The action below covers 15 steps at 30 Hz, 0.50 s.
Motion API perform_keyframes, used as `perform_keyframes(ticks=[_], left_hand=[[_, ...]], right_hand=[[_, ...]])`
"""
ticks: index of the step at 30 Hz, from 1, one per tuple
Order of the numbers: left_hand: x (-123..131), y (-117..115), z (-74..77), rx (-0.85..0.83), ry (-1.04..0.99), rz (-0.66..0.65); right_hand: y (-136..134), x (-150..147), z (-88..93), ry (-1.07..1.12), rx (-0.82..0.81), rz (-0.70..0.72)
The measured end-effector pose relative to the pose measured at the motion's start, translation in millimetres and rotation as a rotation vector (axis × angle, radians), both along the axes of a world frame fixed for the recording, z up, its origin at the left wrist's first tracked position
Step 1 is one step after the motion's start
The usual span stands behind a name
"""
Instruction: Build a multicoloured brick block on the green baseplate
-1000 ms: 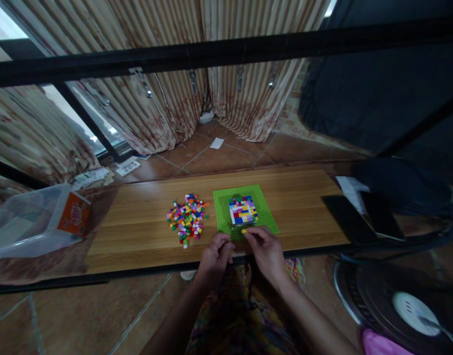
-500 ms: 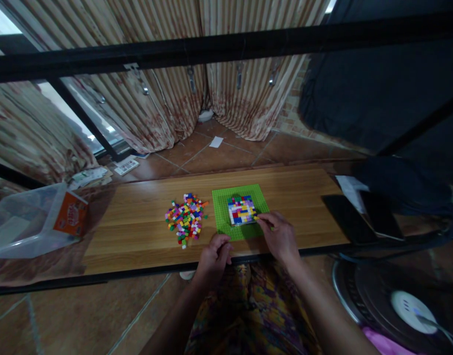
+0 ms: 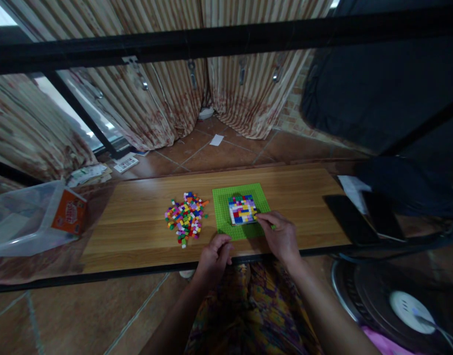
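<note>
A green baseplate [image 3: 222, 224] lies on the wooden table [image 3: 137, 231], with a square block of mixed-colour bricks [image 3: 241, 209] built on it. My right hand [image 3: 280, 234] pinches a small yellow brick against the block's front right corner. My left hand [image 3: 213, 252] rests with curled fingers at the table's front edge, touching the baseplate's front left corner. What is inside those fingers, if anything, is hidden. A loose pile of small coloured bricks [image 3: 185, 219] lies just left of the baseplate.
Two dark phones [image 3: 363, 217] lie at the table's right end beside a dark bag [image 3: 403, 185]. A clear plastic bag with an orange box [image 3: 37, 217] sits off the left end. A fan [image 3: 392, 305] stands on the floor at lower right. A black bar [image 3: 226, 42] crosses overhead.
My right hand carried the yellow brick from the block's front edge round to its right front corner. The left hand stayed where it was.
</note>
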<state>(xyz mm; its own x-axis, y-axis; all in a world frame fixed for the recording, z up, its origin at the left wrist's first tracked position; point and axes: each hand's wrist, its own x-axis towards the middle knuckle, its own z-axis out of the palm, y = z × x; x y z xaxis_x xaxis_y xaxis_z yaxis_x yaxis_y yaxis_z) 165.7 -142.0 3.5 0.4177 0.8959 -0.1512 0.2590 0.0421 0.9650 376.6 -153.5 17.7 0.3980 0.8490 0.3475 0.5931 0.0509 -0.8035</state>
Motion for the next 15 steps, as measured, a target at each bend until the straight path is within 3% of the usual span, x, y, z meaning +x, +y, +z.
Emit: perform_keyframes(ticks=[15], left_hand=[[1.4,-0.6,5.4,-0.013,0.016,0.016]], right_hand=[[-2.9,2.1,-9.7,-0.195,0.005,0.019]])
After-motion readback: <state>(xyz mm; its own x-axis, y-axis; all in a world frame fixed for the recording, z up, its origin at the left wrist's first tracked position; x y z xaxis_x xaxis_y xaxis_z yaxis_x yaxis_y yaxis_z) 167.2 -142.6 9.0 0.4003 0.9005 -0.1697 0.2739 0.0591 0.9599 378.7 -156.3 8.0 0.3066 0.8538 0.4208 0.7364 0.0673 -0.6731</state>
